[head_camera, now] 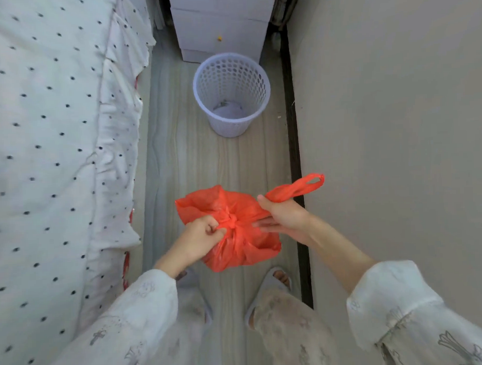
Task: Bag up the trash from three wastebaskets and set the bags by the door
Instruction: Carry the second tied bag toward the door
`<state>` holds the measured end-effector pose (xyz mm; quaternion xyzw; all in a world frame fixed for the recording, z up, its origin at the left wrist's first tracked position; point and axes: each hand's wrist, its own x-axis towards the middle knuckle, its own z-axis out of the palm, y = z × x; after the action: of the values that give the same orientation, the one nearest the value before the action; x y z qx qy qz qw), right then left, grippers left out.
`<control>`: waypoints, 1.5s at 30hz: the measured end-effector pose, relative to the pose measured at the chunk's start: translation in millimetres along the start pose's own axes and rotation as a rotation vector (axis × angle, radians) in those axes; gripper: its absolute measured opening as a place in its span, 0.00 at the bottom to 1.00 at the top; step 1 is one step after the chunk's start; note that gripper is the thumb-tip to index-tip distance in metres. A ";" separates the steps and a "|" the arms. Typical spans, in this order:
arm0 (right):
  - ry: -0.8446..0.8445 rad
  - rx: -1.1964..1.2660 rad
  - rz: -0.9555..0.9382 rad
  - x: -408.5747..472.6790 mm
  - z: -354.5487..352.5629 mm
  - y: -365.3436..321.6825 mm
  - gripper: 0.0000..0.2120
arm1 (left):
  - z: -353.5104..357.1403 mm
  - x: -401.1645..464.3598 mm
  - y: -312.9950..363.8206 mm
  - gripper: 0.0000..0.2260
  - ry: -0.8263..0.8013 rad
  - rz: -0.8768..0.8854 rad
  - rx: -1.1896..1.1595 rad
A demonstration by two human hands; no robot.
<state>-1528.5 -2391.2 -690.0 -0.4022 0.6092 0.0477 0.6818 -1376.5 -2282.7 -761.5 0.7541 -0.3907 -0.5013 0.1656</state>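
Note:
A bulging red plastic bag (245, 247) hangs in front of me above the wooden floor, its top drawn into a knot at the middle. My left hand (201, 238) pinches the plastic just left of the knot. My right hand (284, 216) grips one bag handle, and the handle's loop sticks out up and to the right past my fist. Farther ahead on the floor stands a white perforated wastebasket (232, 95), upright, with only small scraps on its bottom.
A bed with a white dotted cover (50, 150) fills the left side. A plain wall (396, 122) with a dark baseboard runs along the right. A white drawer unit (220, 22) stands behind the wastebasket. My slippered feet (268, 293) are on the narrow floor strip.

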 end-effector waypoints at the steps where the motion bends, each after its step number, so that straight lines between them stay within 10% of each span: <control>1: 0.007 -0.026 -0.010 -27.6 7.6 -11.0 0.17 | -12.2 -20.2 8.1 0.13 0.000 -0.030 -0.060; 11: -0.016 -0.619 -0.172 -244.6 56.4 -85.6 0.20 | -104.6 -231.8 74.9 0.08 -0.005 -0.166 -0.242; 25: -0.470 -1.334 -0.553 -396.6 160.1 -63.7 0.19 | -64.8 -517.9 73.0 0.05 0.743 -0.363 -0.753; 45: -1.233 -1.757 -0.704 -691.7 388.6 328.0 0.13 | 260.2 -952.9 -64.3 0.12 1.701 -0.759 -1.236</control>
<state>-1577.8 -1641.1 -275.3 -0.7993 -0.2231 0.4553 0.3226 -1762.8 -1485.0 -320.8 0.7099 0.4217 0.0518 0.5617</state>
